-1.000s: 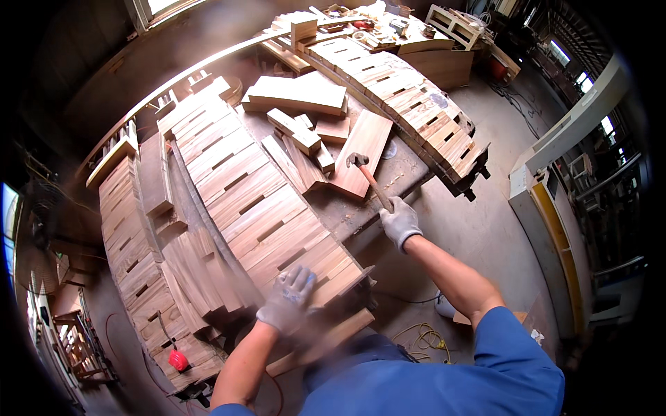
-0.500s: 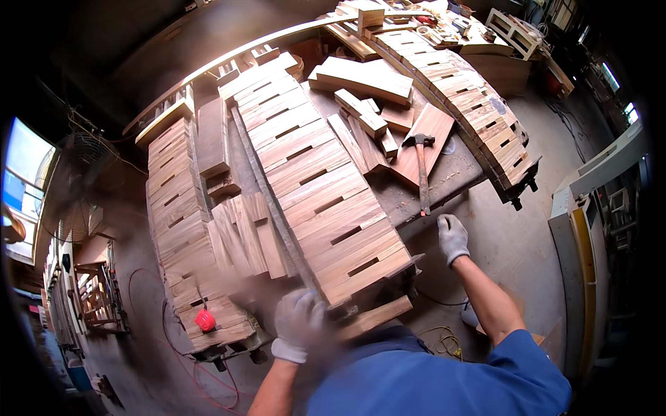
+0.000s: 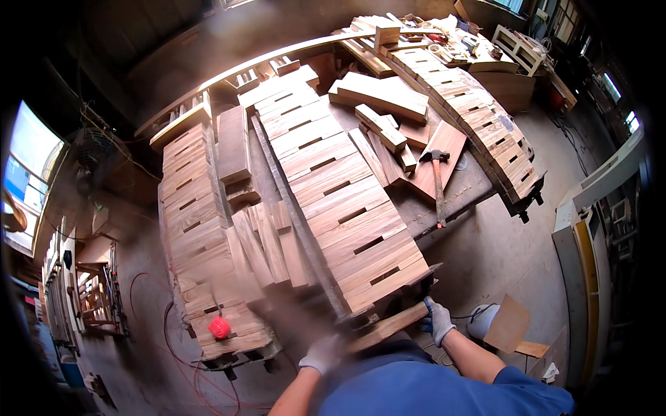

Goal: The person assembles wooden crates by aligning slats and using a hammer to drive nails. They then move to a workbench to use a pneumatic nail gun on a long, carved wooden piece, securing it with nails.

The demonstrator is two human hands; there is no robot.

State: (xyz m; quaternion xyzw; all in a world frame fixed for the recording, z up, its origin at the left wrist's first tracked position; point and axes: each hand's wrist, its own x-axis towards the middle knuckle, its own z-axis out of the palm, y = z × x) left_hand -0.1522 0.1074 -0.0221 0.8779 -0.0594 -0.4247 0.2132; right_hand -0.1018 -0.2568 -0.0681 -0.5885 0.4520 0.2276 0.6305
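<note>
Now the wooden board [image 3: 390, 326] is lying at 5 o'clock, long axis running 8-to-2; the nearer right hand [image 3: 438, 322] is clasping its 2 o'clock end, the left hand [image 3: 323, 354] hovering toward 8, grip too blurred to tell.

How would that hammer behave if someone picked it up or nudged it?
The hammer would probably feel head-heavy: its dark head looks metal, its handle slim. It seems stiff, given that straight handle, and its crosswise head should discourage rolling.
</note>
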